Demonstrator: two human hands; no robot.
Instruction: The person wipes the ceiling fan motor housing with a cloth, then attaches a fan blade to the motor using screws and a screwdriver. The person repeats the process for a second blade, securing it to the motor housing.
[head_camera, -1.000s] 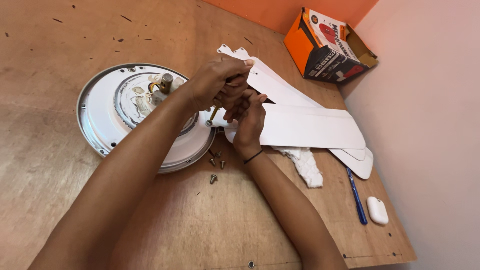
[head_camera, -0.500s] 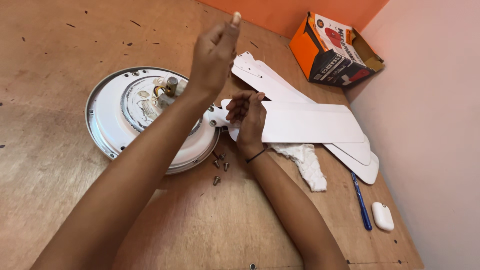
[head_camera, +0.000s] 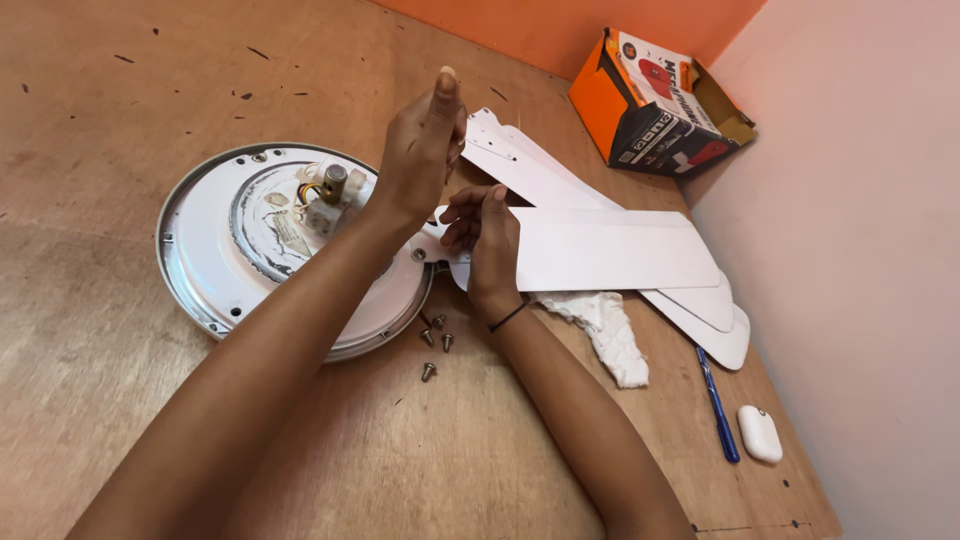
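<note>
A round white ceiling fan motor lies on the wooden table with its wiring and shaft facing up. Several white fan blades are stacked to its right. My right hand grips the inner end of the top blade, right at the motor's rim. My left hand is raised above the motor and blades, fingers curled shut and thumb pointing up; I cannot see anything in it. Several loose screws lie by the motor's near edge.
A white cloth lies under the blades. A blue pen and a small white case sit near the right table edge by the wall. An open orange cardboard box stands at the back right.
My left hand has lifted from the blade's inner end, where it worked beside my right hand, to above the table. The right hand stays on the blade.
</note>
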